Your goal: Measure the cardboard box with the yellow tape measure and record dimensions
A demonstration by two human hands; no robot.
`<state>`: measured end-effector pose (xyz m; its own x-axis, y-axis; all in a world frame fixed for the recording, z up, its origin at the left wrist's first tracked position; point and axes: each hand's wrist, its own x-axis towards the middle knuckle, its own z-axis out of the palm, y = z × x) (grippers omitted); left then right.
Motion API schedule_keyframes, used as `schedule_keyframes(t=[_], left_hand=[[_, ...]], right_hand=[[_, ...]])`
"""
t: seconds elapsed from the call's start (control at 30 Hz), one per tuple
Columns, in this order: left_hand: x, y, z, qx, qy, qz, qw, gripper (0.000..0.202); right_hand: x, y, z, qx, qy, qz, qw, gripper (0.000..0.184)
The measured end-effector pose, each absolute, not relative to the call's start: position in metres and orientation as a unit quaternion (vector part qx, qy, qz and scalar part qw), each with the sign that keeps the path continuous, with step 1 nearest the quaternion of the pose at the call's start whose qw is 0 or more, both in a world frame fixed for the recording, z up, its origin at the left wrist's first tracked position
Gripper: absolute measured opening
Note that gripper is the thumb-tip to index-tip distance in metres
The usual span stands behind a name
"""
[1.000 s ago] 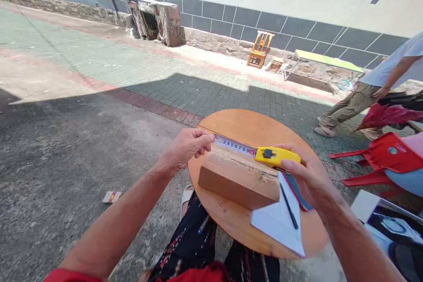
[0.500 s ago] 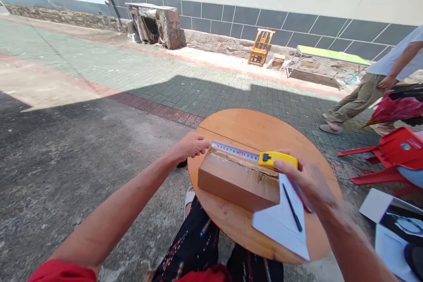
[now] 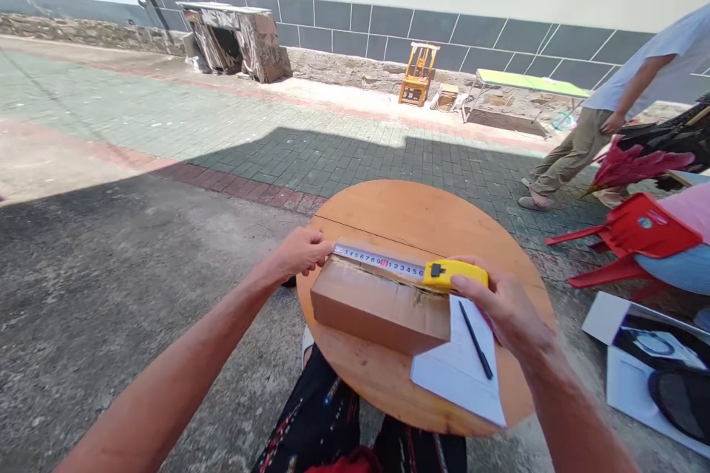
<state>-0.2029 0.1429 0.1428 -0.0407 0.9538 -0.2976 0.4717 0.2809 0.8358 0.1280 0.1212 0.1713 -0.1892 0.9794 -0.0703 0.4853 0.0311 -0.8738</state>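
A brown cardboard box (image 3: pixel 382 308) lies lengthwise on the round wooden table (image 3: pixel 410 207). Along its far top edge runs the pulled-out blade of a yellow tape measure (image 3: pixel 458 275). My left hand (image 3: pixel 305 251) pinches the blade's end at the box's left corner. The case is gripped in my right hand (image 3: pixel 502 307), thumb on its near side, by the box's right end. The blade's numbers show up to a 6 past the red 10 beside the case. White paper (image 3: pixel 460 377) with a black pen (image 3: pixel 475 340) on it lies right of the box; a red-edged thing is partly hidden under my right hand.
A person (image 3: pixel 615 103) stands at the right near a pink folded umbrella (image 3: pixel 637 162). Someone sits on a red plastic chair (image 3: pixel 648 233). An open white box (image 3: pixel 626 377) is on the ground at right. A wooden chair (image 3: pixel 418 74) and green-topped table (image 3: pixel 526 81) stand by the wall.
The tape case has slid a little right relative to the box, drawing out more blade. My view has turned slightly right. The left hand still holds the blade's end.
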Motion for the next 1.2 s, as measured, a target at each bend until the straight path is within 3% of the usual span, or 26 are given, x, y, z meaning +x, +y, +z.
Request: schedule_keyframes(t=[0.53,1.03,1.2], left_hand=[[-0.205,0.151,0.135,0.533,0.666,0.274,0.443,0.032],[-0.201,0.144,0.132,0.498,0.67,0.299,0.462,0.035],[-0.203,0.142,0.129,0.508,0.661,0.302,0.462,0.037]], right_hand=[[0.197,0.127,0.182,-0.588,-0.642,0.413,0.268,0.052],[0.217,0.171,0.201,-0.475,-0.723,0.5,0.034,0.065],[0.208,0.184,0.209,-0.434,-0.736,0.519,-0.042,0.059]])
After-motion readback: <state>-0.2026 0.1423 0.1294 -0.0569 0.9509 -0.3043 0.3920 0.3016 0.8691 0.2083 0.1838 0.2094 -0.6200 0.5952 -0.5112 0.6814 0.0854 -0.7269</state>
